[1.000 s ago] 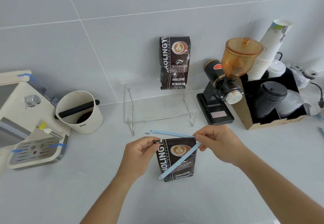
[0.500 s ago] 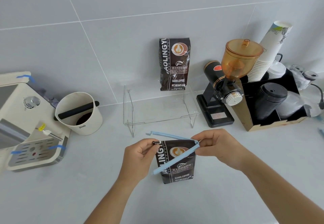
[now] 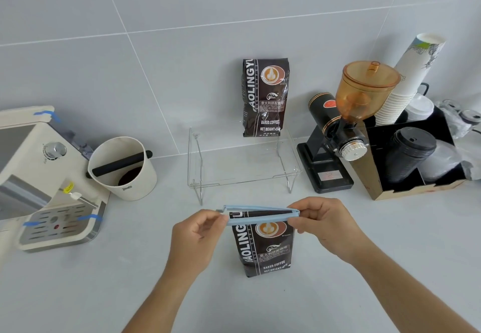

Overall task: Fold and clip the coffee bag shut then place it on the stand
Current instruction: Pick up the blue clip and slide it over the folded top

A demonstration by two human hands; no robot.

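Near the worktop's front edge, left hand (image 3: pixel 196 233) pinches the free end of the blue sealing clip (image 3: pixel 257 215). Clip spans the folded top of the upright coffee bag (image 3: pixel 263 249). Right hand (image 3: pixel 324 224) pinches its hinge end. Clear acrylic stand (image 3: pixel 242 161) sits behind.

A dark brown coffee bag (image 3: pixel 264 248) with white lettering and an orange-and-cream latte emblem carries a pale blue clip (image 3: pixel 256 215); a matching bag (image 3: pixel 265 97) stands on a clear stand (image 3: pixel 242 161). Nearby: a black grinder (image 3: pixel 329 145) with amber hopper, a cream knock box (image 3: pixel 125 168), white paper cups (image 3: pixel 408 80) with a green print.
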